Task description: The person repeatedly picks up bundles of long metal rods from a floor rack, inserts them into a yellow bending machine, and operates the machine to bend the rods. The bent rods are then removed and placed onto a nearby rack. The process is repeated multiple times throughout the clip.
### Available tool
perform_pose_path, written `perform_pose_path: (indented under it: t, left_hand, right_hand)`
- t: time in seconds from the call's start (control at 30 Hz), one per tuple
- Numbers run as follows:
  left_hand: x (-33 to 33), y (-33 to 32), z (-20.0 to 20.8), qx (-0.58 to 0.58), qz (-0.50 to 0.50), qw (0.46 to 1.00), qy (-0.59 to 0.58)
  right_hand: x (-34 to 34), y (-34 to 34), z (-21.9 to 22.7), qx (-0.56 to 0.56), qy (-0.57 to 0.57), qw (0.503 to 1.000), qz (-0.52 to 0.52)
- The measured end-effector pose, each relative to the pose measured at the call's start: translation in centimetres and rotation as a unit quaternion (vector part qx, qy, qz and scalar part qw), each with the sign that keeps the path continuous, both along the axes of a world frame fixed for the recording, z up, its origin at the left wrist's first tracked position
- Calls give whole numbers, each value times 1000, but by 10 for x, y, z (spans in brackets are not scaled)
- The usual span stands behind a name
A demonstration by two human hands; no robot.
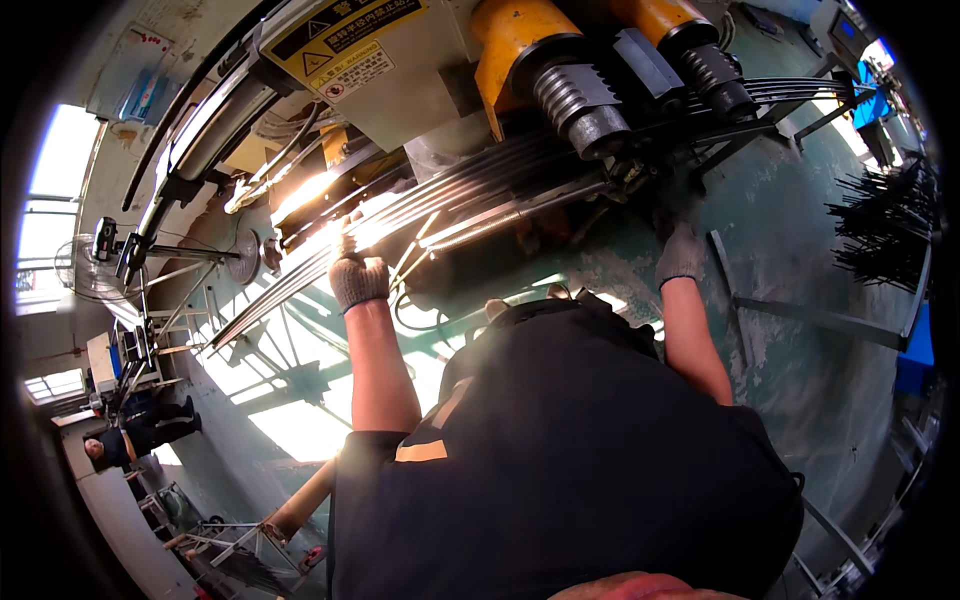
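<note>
Head view: long, thin grey metal rods point(450, 192) run along the orange-and-grey steel machine point(400, 85), above worn green floor point(800, 240), sunlit leftward. Left grey-gloved hand point(358, 275) at rods; right grey-gloved hand point(681, 252) near machine. Finger closure, both: cannot tell.

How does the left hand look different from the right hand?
The left hand is at the sunlit long rods; the right hand is in shade. Glare washes over the left hand's fingers, while darkness partly hides the right hand's. Both wear knitted gloves.
</note>
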State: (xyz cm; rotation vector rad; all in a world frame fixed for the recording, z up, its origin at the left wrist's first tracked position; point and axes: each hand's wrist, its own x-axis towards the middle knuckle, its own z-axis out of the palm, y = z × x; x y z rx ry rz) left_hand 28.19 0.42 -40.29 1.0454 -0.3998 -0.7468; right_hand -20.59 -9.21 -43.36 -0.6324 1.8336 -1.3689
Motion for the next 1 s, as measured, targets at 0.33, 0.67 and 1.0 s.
perform_pose_path:
  t: [0.33, 0.67, 1.0]
  left_hand:
    - [-42, 0, 41, 30, -21, 995, -98]
    - [-15, 9, 33, -71, 21, 966, 246]
    - [85, 65, 28, -163, -8, 929, 333]
  right_hand:
    - [22, 2, -38, 57, -115, 979, 158]
    - [16, 7, -86, 140, -116, 969, 168]
    - [97, 39, -97, 180, -94, 966, 160]
